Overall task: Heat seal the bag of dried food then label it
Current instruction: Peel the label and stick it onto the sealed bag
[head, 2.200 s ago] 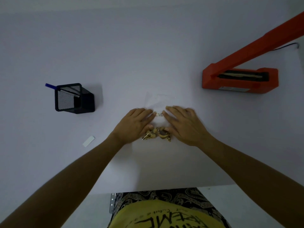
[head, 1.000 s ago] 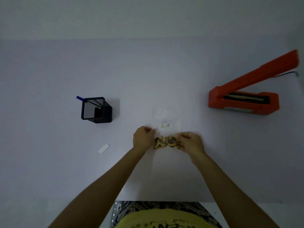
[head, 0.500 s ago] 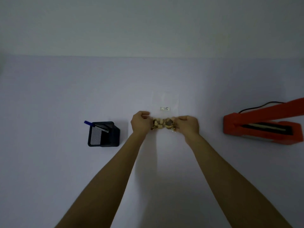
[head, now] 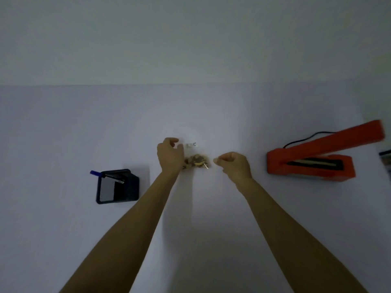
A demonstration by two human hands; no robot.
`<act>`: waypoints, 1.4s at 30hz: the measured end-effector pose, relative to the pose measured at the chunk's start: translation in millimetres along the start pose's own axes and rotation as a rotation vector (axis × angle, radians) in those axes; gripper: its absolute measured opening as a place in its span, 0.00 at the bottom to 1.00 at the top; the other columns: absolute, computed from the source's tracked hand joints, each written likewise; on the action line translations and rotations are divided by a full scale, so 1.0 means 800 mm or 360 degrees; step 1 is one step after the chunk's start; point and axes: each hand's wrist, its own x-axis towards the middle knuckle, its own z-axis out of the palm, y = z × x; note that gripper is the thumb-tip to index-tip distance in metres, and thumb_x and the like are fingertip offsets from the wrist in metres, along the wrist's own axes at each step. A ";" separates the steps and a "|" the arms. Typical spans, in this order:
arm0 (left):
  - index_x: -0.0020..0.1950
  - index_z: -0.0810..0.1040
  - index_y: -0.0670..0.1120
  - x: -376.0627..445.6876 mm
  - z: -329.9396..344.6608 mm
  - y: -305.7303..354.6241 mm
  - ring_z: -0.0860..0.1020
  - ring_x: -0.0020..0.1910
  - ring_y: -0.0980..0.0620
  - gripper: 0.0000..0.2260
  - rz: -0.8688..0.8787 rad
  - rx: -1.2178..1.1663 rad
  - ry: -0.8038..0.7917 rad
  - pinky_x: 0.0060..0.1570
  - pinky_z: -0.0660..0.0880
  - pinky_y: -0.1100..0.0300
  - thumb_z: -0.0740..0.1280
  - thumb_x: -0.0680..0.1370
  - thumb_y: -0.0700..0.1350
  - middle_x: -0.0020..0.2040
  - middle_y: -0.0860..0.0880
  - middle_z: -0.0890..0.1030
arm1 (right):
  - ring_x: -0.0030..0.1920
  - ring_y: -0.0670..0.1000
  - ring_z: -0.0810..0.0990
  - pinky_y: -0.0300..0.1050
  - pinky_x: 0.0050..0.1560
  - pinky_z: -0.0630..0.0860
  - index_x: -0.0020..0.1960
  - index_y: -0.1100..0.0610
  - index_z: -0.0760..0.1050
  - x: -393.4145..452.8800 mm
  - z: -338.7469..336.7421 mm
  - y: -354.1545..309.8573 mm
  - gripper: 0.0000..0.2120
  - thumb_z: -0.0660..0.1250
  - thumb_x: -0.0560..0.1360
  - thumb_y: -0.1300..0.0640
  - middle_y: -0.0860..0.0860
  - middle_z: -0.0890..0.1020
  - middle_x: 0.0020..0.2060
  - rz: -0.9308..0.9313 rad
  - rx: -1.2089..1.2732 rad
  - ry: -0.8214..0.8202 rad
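Observation:
A clear bag [head: 193, 150] with a small white sticker and a clump of dried food [head: 196, 162] at its bottom hangs between my hands above the white table [head: 211, 115]. My left hand [head: 170, 156] grips the bag's left edge, fingers curled at sticker height. My right hand [head: 233, 164] pinches thumb to forefinger at the bag's right edge, a little to the right of the food. The clear film itself is hard to see. The orange heat sealer [head: 311, 168] stands at the right with its arm raised.
A black mesh pen holder [head: 117, 187] with a blue pen [head: 93, 172] stands left of my left forearm. The sealer's black cord runs behind it. The table's far edge meets a plain wall. A dark object shows at the right border [head: 385, 158].
My hands pressed flat on the bag, then gripped its sides and lifted it. My right hand has since slid right, away from the food. The view tilted up; the loose white strip left the frame.

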 end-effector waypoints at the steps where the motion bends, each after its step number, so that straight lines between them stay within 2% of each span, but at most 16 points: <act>1: 0.59 0.77 0.43 -0.004 0.007 0.012 0.78 0.48 0.48 0.11 0.0067 -0.0007 -0.0013 0.49 0.76 0.56 0.64 0.78 0.40 0.57 0.44 0.78 | 0.39 0.50 0.80 0.44 0.42 0.77 0.38 0.53 0.78 -0.009 -0.018 0.006 0.08 0.77 0.68 0.53 0.49 0.83 0.38 -0.0024 -0.0018 -0.0039; 4: 0.59 0.77 0.44 -0.029 0.040 0.050 0.78 0.46 0.50 0.11 0.0268 0.0016 -0.0108 0.47 0.74 0.60 0.64 0.78 0.40 0.57 0.45 0.77 | 0.35 0.46 0.79 0.39 0.38 0.74 0.40 0.57 0.80 -0.039 -0.086 0.034 0.08 0.77 0.68 0.55 0.48 0.82 0.35 -0.0082 -0.0105 -0.0123; 6: 0.60 0.77 0.44 -0.047 0.063 0.066 0.77 0.47 0.52 0.12 0.0389 0.0059 -0.0217 0.47 0.71 0.62 0.65 0.77 0.39 0.59 0.44 0.76 | 0.36 0.44 0.79 0.37 0.39 0.74 0.41 0.57 0.80 -0.055 -0.127 0.054 0.07 0.77 0.69 0.55 0.46 0.82 0.35 -0.0103 -0.0149 -0.0067; 9: 0.65 0.73 0.45 -0.088 0.117 0.090 0.75 0.58 0.49 0.19 0.0569 0.0153 -0.0540 0.54 0.70 0.62 0.65 0.75 0.36 0.64 0.43 0.72 | 0.38 0.41 0.80 0.32 0.40 0.72 0.42 0.54 0.81 -0.073 -0.214 0.088 0.04 0.75 0.70 0.56 0.45 0.83 0.36 -0.0189 -0.0173 0.0309; 12: 0.73 0.64 0.45 -0.120 0.169 0.096 0.66 0.70 0.47 0.30 0.0629 0.0352 -0.0921 0.65 0.64 0.61 0.69 0.73 0.36 0.72 0.43 0.64 | 0.39 0.47 0.81 0.36 0.40 0.75 0.43 0.55 0.79 -0.080 -0.284 0.116 0.04 0.73 0.72 0.58 0.47 0.82 0.36 -0.0333 -0.0234 0.0729; 13: 0.74 0.63 0.45 -0.131 0.185 0.098 0.64 0.71 0.47 0.32 0.0623 0.0387 -0.1012 0.66 0.62 0.62 0.71 0.72 0.39 0.73 0.43 0.62 | 0.40 0.50 0.80 0.41 0.42 0.77 0.45 0.56 0.77 -0.077 -0.306 0.127 0.05 0.73 0.72 0.60 0.49 0.80 0.38 -0.0388 -0.0277 0.0859; 15: 0.72 0.65 0.48 -0.143 0.216 0.092 0.67 0.70 0.47 0.37 0.0615 0.0411 -0.1085 0.70 0.64 0.56 0.76 0.68 0.55 0.71 0.44 0.66 | 0.46 0.53 0.78 0.49 0.47 0.79 0.53 0.57 0.75 -0.064 -0.343 0.146 0.13 0.72 0.71 0.65 0.51 0.77 0.46 -0.0419 -0.0349 0.1023; 16: 0.70 0.67 0.50 -0.137 0.236 0.076 0.70 0.68 0.47 0.40 0.0599 0.0397 -0.1082 0.69 0.68 0.50 0.76 0.63 0.64 0.69 0.45 0.70 | 0.51 0.52 0.76 0.50 0.52 0.79 0.59 0.57 0.73 -0.053 -0.357 0.155 0.19 0.72 0.71 0.66 0.53 0.75 0.52 -0.0359 -0.0337 0.1011; 17: 0.69 0.68 0.51 -0.132 0.252 0.062 0.72 0.65 0.47 0.42 0.0561 0.0376 -0.1052 0.66 0.72 0.46 0.74 0.60 0.68 0.66 0.46 0.72 | 0.57 0.53 0.75 0.51 0.57 0.78 0.66 0.57 0.69 -0.042 -0.368 0.163 0.26 0.72 0.71 0.66 0.55 0.73 0.59 -0.0276 -0.0305 0.0925; 19: 0.69 0.68 0.50 -0.146 0.256 0.066 0.75 0.62 0.47 0.42 0.0544 0.0339 -0.0972 0.62 0.74 0.46 0.75 0.60 0.65 0.64 0.47 0.75 | 0.67 0.54 0.70 0.53 0.66 0.72 0.74 0.56 0.62 -0.019 -0.383 0.177 0.36 0.74 0.71 0.64 0.55 0.68 0.69 -0.0215 -0.0262 0.0669; 20: 0.69 0.67 0.49 -0.162 0.250 0.081 0.75 0.61 0.47 0.41 0.0544 0.0308 -0.0915 0.62 0.74 0.47 0.76 0.61 0.60 0.64 0.46 0.76 | 0.69 0.54 0.69 0.55 0.68 0.71 0.75 0.55 0.60 -0.010 -0.387 0.181 0.37 0.74 0.70 0.64 0.55 0.68 0.70 -0.0245 -0.0246 0.0548; 23: 0.72 0.64 0.48 -0.179 0.253 0.085 0.76 0.61 0.46 0.38 0.0493 0.0249 -0.0838 0.62 0.74 0.49 0.78 0.67 0.47 0.64 0.47 0.76 | 0.62 0.50 0.75 0.48 0.63 0.74 0.73 0.55 0.65 0.005 -0.387 0.186 0.34 0.74 0.71 0.65 0.50 0.76 0.63 -0.0335 -0.0076 0.0332; 27: 0.74 0.62 0.48 -0.182 0.257 0.077 0.76 0.60 0.49 0.36 0.0495 0.0234 -0.0772 0.61 0.74 0.53 0.76 0.70 0.44 0.64 0.47 0.77 | 0.54 0.45 0.78 0.39 0.57 0.75 0.70 0.55 0.68 0.016 -0.387 0.186 0.29 0.74 0.72 0.62 0.50 0.81 0.56 -0.0362 -0.0049 0.0423; 36: 0.71 0.66 0.50 -0.138 0.257 0.106 0.78 0.58 0.49 0.30 0.0565 0.0204 -0.0598 0.59 0.76 0.53 0.73 0.72 0.39 0.60 0.49 0.79 | 0.54 0.48 0.81 0.44 0.58 0.77 0.70 0.55 0.70 0.078 -0.381 0.142 0.29 0.74 0.71 0.60 0.52 0.83 0.56 -0.0476 -0.0066 0.0376; 40: 0.70 0.67 0.48 -0.100 0.260 0.129 0.77 0.58 0.48 0.29 0.0525 0.0207 -0.0592 0.57 0.74 0.56 0.72 0.72 0.37 0.61 0.48 0.79 | 0.55 0.49 0.81 0.45 0.60 0.77 0.70 0.54 0.70 0.122 -0.374 0.110 0.29 0.74 0.71 0.60 0.52 0.83 0.56 -0.0570 -0.0142 0.0332; 42: 0.70 0.68 0.49 -0.082 0.263 0.136 0.77 0.58 0.47 0.29 0.0517 0.0224 -0.0598 0.59 0.75 0.53 0.72 0.71 0.37 0.61 0.47 0.79 | 0.56 0.50 0.81 0.45 0.60 0.76 0.70 0.54 0.70 0.139 -0.372 0.097 0.29 0.74 0.71 0.60 0.52 0.82 0.57 -0.0608 -0.0174 0.0316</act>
